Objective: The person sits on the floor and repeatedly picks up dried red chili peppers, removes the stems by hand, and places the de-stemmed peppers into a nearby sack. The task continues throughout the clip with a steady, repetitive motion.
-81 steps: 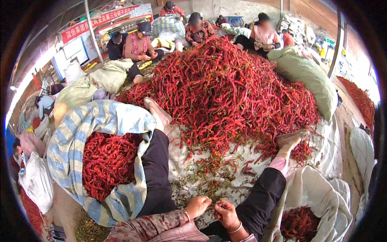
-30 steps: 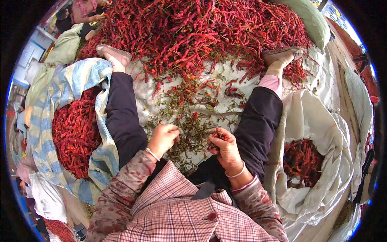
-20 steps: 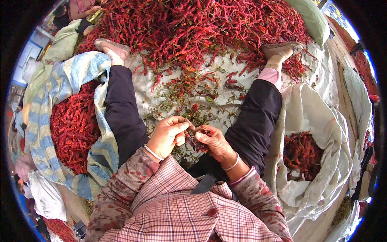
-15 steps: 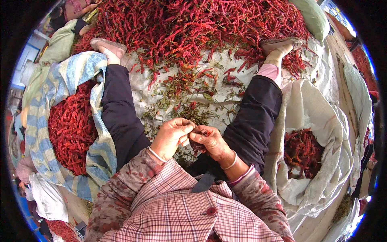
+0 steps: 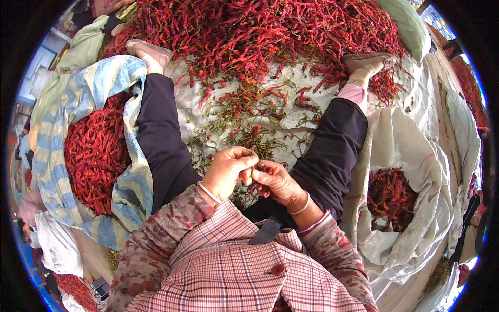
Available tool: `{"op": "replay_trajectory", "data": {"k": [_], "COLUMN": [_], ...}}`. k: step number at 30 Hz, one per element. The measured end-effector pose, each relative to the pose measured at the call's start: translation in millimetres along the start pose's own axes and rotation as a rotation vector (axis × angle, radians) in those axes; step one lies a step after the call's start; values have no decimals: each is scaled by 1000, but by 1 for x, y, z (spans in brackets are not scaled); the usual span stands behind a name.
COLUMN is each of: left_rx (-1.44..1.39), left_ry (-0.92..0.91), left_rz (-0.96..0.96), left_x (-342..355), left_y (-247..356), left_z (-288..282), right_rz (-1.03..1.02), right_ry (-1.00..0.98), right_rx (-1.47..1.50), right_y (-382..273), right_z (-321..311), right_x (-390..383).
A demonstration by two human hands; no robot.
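My left hand (image 5: 226, 172) and my right hand (image 5: 281, 186) meet over my lap, fingertips close together. Thumb and fingers of the left are pinched; whatever lies between them is too small to make out. A few dried red chili peppers (image 5: 264, 191) show under the curled fingers of the right hand. Just beyond my hands, loose green-brown stems and scattered chilies (image 5: 249, 106) cover part of a white sheet (image 5: 184, 106). Farther off, a big heap of dried red chilies (image 5: 260, 36) spreads between and past my feet.
Left of my leg stands a blue-and-white striped sack (image 5: 51, 166) filled with red chilies (image 5: 96, 156). An open white sack (image 5: 429, 182) at the right holds darker chilies (image 5: 392, 200). A pale green sack (image 5: 408, 28) lies at the far right of the heap.
The fingers of both hands have shifted slightly, and the tips of the chilies in my right hand show redder below them. The whole view has moved a little.
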State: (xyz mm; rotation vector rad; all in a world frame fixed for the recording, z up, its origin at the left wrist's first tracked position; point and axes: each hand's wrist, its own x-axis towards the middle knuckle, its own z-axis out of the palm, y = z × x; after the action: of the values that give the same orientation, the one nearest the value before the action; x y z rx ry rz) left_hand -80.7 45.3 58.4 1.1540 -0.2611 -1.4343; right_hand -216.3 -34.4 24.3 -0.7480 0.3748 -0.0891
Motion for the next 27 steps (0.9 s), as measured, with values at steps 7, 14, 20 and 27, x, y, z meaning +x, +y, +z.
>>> {"op": "replay_trajectory", "data": {"k": [7, 14, 20, 27], "left_rx": [148, 1125, 1348, 1093], "left_ry": [76, 157, -76, -172], "left_rz": [-44, 746, 1153, 1389], "left_x": [0, -2, -32, -74], "left_y": [0, -13, -7, 55], "left_z": [1, 6, 9, 37], "right_rz": [31, 39, -154, -252], "right_ry": [62, 252, 296, 557], "right_rx": [103, 118, -324, -633], "right_y": [3, 0, 0, 1], "right_z": [0, 6, 29, 19], "right_x": [0, -8, -26, -81]}}
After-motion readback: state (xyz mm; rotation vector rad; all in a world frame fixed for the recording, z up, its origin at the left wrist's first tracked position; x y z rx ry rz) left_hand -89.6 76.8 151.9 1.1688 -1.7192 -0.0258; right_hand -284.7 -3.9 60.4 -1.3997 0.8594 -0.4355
